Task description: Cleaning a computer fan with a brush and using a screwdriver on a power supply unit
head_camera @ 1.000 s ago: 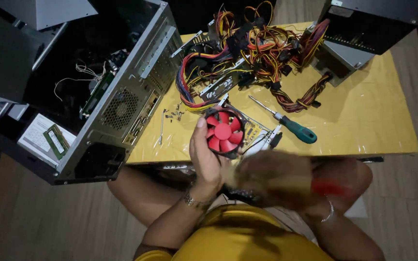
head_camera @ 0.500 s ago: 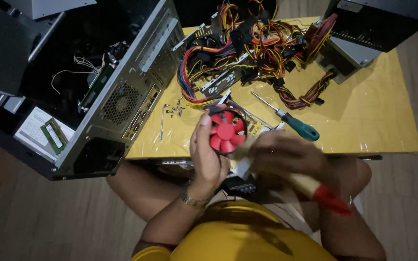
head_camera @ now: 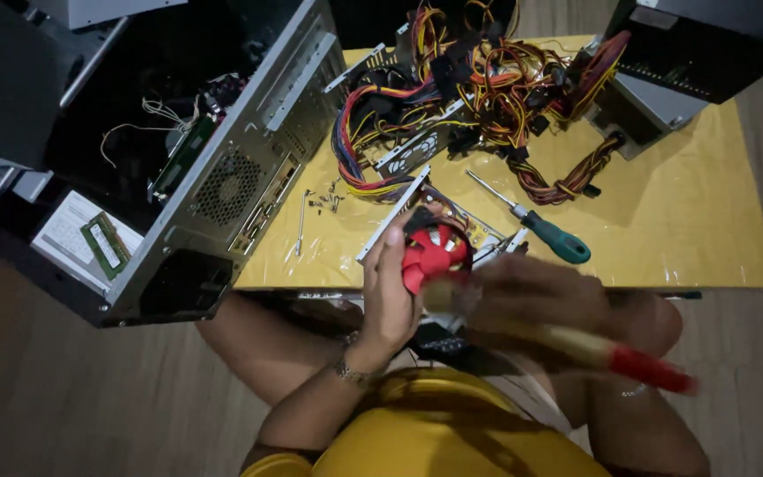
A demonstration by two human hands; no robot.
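The left hand point(head_camera: 390, 296) has its fingers clamped around a red cooling fan point(head_camera: 433, 252) at the counter point(head_camera: 682, 230) edge, steadying it, while the blurred right hand point(head_camera: 532, 296), fingers wrapped on a red-handled brush point(head_camera: 576, 346), works just beside it.

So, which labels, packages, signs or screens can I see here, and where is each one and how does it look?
White rectangular paper label: flat on the dark panel at the left, beside the open grey metal computer case; fine print too small to tell.
Green rectangular memory module: lies on that label, with a pale sticker strip.
No packages, signs or screens show.
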